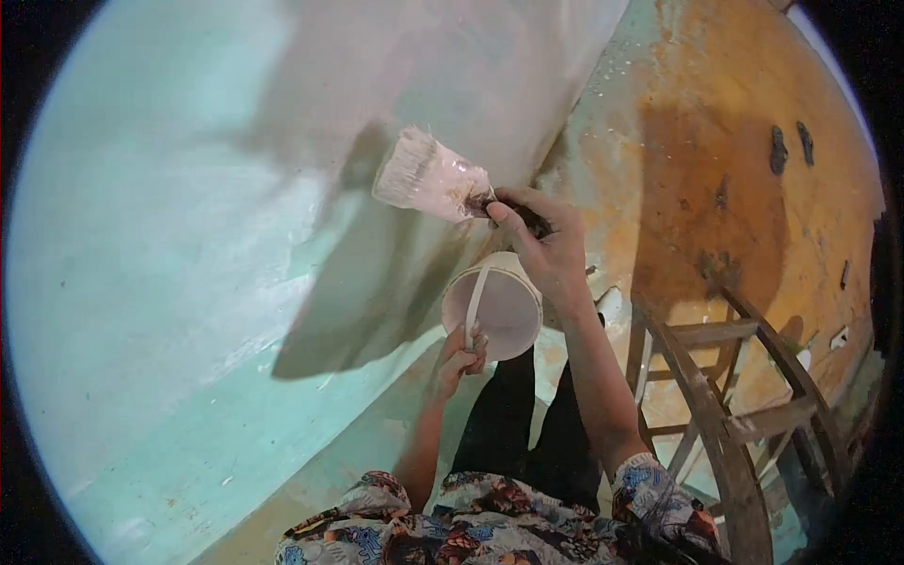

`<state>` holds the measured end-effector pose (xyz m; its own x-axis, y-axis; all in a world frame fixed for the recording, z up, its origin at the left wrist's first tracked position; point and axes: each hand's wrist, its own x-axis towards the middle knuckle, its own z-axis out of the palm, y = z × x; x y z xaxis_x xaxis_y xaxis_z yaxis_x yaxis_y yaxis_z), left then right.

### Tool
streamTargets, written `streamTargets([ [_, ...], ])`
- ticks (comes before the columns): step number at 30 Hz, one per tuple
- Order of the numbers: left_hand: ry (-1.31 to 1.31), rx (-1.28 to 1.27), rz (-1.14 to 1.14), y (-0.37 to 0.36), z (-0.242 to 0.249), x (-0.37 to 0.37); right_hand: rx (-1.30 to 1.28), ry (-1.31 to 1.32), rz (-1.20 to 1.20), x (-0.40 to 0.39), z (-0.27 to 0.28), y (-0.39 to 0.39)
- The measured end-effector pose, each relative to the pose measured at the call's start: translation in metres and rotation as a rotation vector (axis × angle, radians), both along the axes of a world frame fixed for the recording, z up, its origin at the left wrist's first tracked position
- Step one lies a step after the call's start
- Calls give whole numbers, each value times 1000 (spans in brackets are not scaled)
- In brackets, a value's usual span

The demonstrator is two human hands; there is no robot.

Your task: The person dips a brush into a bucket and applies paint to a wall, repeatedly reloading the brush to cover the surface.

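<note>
Right hand [541, 234] pinches brush [435, 179] between thumb and fingers, bristles [407, 171] out past the fingertips toward wall [169, 282], contact hard to tell, while left hand [460, 363] has fingers curled round strap [477, 299] of bucket [518, 315], just below the right fingers, with ladder [711, 414] off to their right.
</note>
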<state>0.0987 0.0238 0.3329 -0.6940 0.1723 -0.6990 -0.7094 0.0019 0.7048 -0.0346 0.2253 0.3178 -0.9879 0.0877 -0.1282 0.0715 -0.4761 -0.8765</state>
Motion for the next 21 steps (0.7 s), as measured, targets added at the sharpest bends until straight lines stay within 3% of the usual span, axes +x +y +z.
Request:
streamTargets([
  [3,8,97,-9,-14,-15,0,-69,11,20,-14,5,-7],
  [9,-84,18,53,-12,-16,-7,-90,83,56,-35,13,-35],
  [21,-83,76,80,-22,-27,-6,230,138,43,-47,4,-56],
])
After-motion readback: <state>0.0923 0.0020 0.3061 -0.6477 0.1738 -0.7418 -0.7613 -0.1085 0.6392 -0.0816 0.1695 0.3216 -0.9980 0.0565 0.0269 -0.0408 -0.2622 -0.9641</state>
